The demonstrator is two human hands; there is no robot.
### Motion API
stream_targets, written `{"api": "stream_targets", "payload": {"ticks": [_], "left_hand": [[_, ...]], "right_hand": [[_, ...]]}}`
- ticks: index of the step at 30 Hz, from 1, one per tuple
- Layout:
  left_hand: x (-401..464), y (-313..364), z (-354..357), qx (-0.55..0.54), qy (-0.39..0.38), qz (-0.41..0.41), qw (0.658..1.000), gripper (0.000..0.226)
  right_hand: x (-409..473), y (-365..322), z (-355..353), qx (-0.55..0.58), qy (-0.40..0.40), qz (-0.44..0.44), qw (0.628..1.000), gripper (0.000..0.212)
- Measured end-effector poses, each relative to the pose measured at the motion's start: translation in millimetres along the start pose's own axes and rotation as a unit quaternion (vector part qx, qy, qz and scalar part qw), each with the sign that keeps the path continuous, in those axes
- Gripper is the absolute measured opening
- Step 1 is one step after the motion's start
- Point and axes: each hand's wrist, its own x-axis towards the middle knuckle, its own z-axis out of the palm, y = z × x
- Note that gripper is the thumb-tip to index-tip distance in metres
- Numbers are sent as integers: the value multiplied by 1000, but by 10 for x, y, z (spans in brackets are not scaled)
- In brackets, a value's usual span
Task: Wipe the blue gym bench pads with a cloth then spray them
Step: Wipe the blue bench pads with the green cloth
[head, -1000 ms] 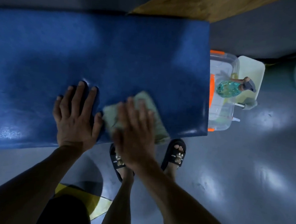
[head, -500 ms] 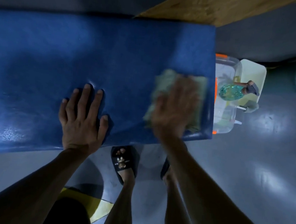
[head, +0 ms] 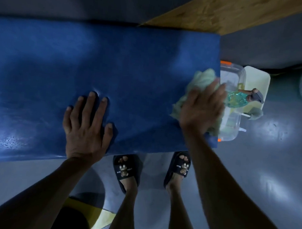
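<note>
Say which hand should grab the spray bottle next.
Right, probably. The right hand presses the cloth at the pad's end, beside the spray bottle. The left hand lies flat mid-pad, farther off.

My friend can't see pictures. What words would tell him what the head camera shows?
Seen from above, a person's right hand presses a pale green cloth at the right end of a blue bench pad, while the left hand rests flat on it. A spray bottle lies in a clear tub beside the bench.
</note>
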Motion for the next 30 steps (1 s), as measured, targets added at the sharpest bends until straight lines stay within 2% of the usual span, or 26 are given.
{"api": "stream_targets", "payload": {"ticks": [1,2,3,5,6,7,8,9,12,14,15,16,17,18,20,21,23,24,25,26,28,30], "left_hand": [[5,-1,4,0,-3,0,1000,67],[11,-1,5,0,-6,0,1000,67],[12,-2,3,-2,-7,0,1000,67],[9,-4,-2,-11,-2,0,1000,68],[7,-6,0,-14,1,1,1000,68],[6,-6,3,-12,1,2,1000,68],[3,-7,6,-7,1,1,1000,67],[2,-6,9,-5,0,1,1000,67],[4,-14,7,-9,1,-1,1000,68],[1,-9,14,-6,6,-4,1000,67],[0,-8,21,-5,5,-1,1000,67],[1,-9,23,-4,4,2,1000,68],[7,-10,21,-1,5,2,1000,67],[15,-13,26,3,8,2,1000,67],[10,-27,25,7,13,2,1000,67],[13,-24,21,1,14,5,1000,67],[19,-17,7,-2,8,6,1000,67],[18,-17,6,-2,5,3,1000,67],[21,-18,3,-4,4,1,1000,66],[24,-22,-1,-5,3,0,1000,66],[30,-24,-4,-3,2,1,1000,67],[41,-28,-6,-6,-3,1,1000,67]], "right_hand": [[-175,-196,18,-7,7,-55,998,61],[-396,-381,22,7,-17,-141,990,59],[-635,-526,11,25,-65,-235,970,59],[-873,-631,-81,36,-154,-395,905,61],[-785,-557,-92,39,-164,-456,874,60],[-611,-432,-85,34,-157,-488,858,59],[-396,-279,-81,21,-148,-481,864,57],[-162,-117,-63,-3,-124,-445,887,57],[467,162,-51,-36,-82,-203,975,61],[562,-23,3,-20,-67,-54,996,67],[501,-186,41,-33,-52,-20,998,69],[388,-366,78,-47,-32,-31,998,69],[231,-551,117,-49,-24,-85,995,67],[27,-749,128,-48,-54,-172,982,66],[-390,-1025,106,-42,-154,-353,922,66],[-468,-1041,58,-33,-182,-415,891,65],[-280,-867,-8,-12,-183,-485,855,62],[-93,-708,-10,-11,-174,-484,857,61],[116,-523,-1,-22,-152,-453,878,60],[339,-356,13,-36,-124,-392,911,59],[778,-119,-22,-2,-90,-206,974,62],[1046,-89,-4,29,-117,-59,991,61]]}}
